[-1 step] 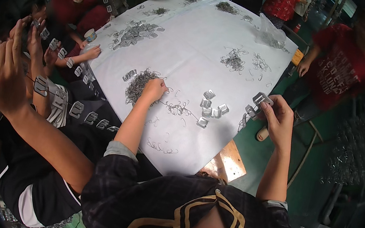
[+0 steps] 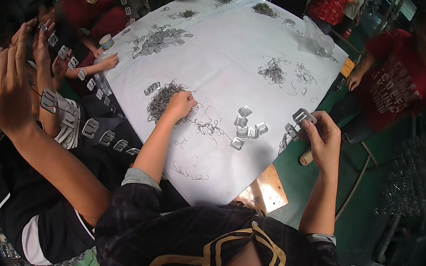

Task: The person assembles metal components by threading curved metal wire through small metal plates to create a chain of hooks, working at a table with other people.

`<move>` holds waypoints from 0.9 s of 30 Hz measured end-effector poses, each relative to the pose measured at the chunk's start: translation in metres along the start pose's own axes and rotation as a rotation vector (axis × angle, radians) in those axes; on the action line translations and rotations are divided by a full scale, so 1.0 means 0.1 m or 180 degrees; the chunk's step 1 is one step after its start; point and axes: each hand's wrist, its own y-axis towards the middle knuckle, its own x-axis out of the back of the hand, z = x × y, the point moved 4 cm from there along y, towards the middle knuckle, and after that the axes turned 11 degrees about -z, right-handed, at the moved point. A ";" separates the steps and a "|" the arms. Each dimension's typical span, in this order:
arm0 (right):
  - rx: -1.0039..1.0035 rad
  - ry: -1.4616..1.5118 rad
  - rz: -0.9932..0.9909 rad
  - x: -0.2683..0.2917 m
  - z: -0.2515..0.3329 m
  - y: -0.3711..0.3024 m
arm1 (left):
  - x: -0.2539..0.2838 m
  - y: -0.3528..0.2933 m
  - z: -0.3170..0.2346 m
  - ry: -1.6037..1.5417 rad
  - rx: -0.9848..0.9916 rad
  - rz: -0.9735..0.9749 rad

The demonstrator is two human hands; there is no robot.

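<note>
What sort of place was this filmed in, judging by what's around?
Probably a workshop or small factory: several people around one large white-topped table, with heaps of bent wire pieces and small metal plates on it.

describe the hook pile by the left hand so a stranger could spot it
Find the white table filling the middle of the view. In its near part, look for the wearer's left hand; the pile of wire hooks lies just left of it. It is dark and heaped thick, unlike the loose, scattered hooks on the hand's right.
</note>
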 end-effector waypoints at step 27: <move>0.0460 0.0057 0.0734 -0.82 0.21 -0.23 | 0.47 -1.28 -1.71 -0.2736 -0.1830 0.0096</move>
